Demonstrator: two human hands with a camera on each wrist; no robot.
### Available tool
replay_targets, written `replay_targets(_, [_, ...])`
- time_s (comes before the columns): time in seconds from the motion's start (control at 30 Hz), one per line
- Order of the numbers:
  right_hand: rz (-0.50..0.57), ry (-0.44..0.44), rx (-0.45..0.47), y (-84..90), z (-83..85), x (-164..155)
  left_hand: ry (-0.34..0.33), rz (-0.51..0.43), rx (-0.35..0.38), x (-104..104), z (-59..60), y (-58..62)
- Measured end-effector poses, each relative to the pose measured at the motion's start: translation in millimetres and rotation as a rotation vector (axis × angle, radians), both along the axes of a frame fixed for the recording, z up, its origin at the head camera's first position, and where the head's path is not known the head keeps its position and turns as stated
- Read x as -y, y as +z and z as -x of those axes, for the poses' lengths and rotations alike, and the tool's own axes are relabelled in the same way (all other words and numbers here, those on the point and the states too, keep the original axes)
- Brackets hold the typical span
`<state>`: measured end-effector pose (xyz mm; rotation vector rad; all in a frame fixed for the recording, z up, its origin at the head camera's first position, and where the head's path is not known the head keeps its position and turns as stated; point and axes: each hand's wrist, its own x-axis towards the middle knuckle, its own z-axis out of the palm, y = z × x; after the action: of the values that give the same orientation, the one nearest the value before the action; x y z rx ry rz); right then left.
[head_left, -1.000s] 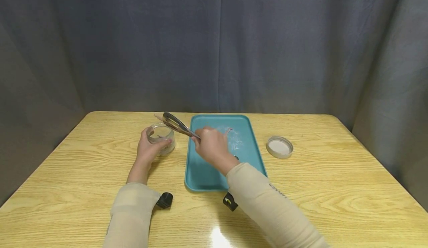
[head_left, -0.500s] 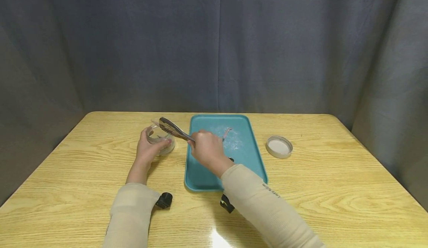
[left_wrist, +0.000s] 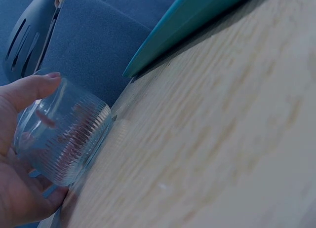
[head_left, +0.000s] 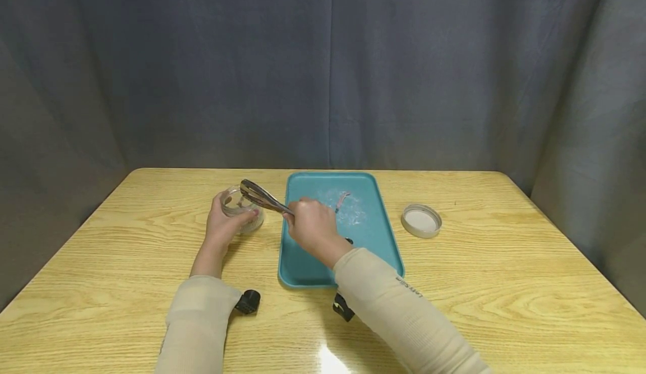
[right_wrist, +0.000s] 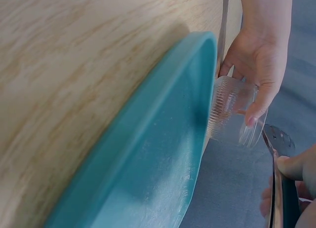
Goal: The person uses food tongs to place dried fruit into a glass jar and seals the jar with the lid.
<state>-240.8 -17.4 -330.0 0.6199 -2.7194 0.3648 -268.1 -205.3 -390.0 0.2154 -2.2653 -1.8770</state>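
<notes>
left hand (head_left: 222,227) curled round glass jar (left_wrist: 74,139), right hand (head_left: 314,225) gripping slanted tongs (head_left: 272,202) near it

Dark grey-blue curtain (head_left: 227,71) behind and on both sides, soft vertical folds, seam (head_left: 331,82) near middle — yellowish wood-grain table (head_left: 504,262), rounded far corners — bright glare (head_left: 330,360) low in head view.
</notes>
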Motion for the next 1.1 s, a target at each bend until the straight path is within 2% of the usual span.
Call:
replay_targets(0.6, [-0.001, -0.026, 0.033, -2.2, 1.7, -2.5, 0.003, 0.015, -0.007, -2.4, -1.7, 0.6])
replay_targets(0.77, [-0.002, -0.035, 0.041, -0.4, 2.0, -4.2, 0.017, 0.028, -0.005, -2.4, -0.8, 1.2])
replay_targets(1.1, [0.042, -0.046, 0.026, 7.2, 2.8, -9.7, 0.004, 0.024, -0.003, -0.4, -0.4, 0.8])
